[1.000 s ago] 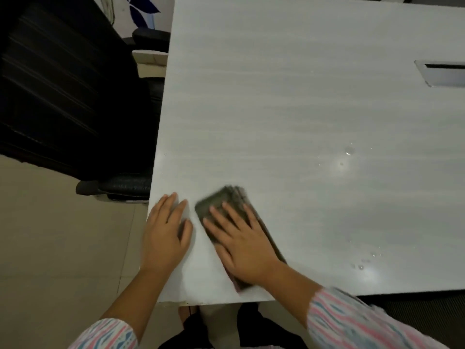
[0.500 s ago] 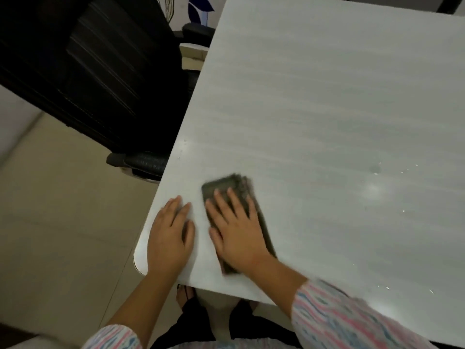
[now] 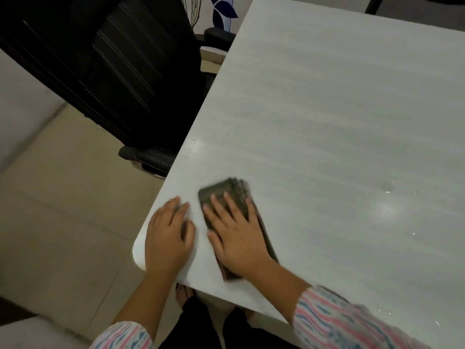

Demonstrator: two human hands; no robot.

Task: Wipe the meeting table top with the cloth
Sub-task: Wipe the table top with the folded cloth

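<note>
Dark cloth (image 3: 226, 195) lies flat on the pale counter (image 3: 327, 122), near its rounded near-left corner. The cloth's outline is smeared; it looks folded into a long pad, though I can't be sure. The right hand (image 3: 236, 238) sits on top, its grip flat, fingers straight and spread, pressing the cloth down rather than clutching it. The left hand (image 3: 167, 238) is just beside it, palm down on bare counter at the corner, grip also flat and holding nothing. I see small droplets (image 3: 193, 141) by the left edge. A black chair (image 3: 113, 71) stands against that edge, over a tiled floor (image 3: 63, 197). The striped sleeve (image 3: 339, 321) is at the lower right.
</note>
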